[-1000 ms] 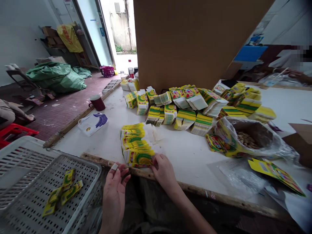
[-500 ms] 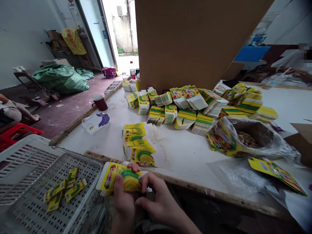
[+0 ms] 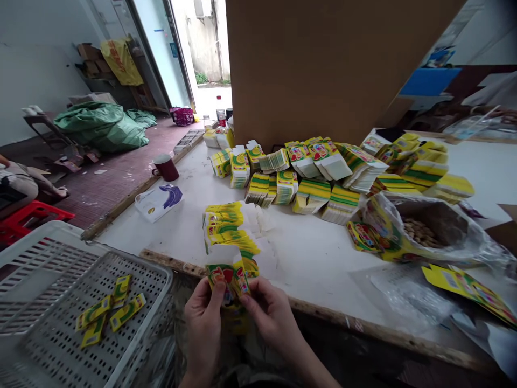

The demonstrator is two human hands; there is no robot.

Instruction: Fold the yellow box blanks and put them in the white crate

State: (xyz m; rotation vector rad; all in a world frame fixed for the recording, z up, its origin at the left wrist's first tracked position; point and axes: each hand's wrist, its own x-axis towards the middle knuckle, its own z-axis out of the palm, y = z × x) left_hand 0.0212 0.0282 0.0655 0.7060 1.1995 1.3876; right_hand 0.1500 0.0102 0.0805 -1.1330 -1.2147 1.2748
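Between my hands is a small yellow and green printed carton, upright, its white flaps standing up at the top. My left hand pinches its left side, thumb on the front. The right side is gripped by my right hand, thumb and fingers at the edge. Just behind it on the table lies a fanned stack of flat yellow cartons. Left of my hands, several closed yellow boxes rest in a grey perforated plastic basket.
Rows of bundled cartons line the back of the white table. An open bag of small brown pieces stands at right, beside clear plastic. A maroon mug and a white box sit left. A person sits at far left.
The carton was lying flat and yellow-side up across my left hand. Now it stands upright between both hands, another printed face showing and its flaps raised. My right hand has shifted slightly.
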